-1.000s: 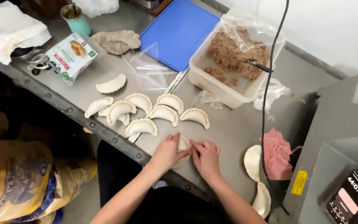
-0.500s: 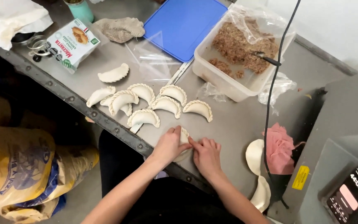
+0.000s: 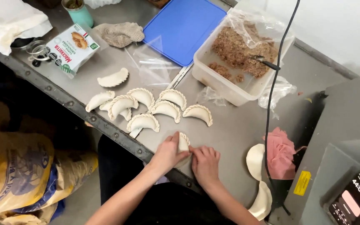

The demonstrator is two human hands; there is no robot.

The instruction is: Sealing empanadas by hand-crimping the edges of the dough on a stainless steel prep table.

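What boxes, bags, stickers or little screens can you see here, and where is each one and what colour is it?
Small carton: upper left of the metal table, white with green edges and a food picture, lying flat.
Big sack: on the floor at lower left, yellow with blue print, crumpled.
Sticker: on the grey machine at lower right, small yellow rectangle.
Screen: bottom right corner, dark panel with light digits and a pink patch.

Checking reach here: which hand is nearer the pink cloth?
Right. The right hand lies left of the pink cloth, on the table; the left hand is farther left, holding the dumpling.
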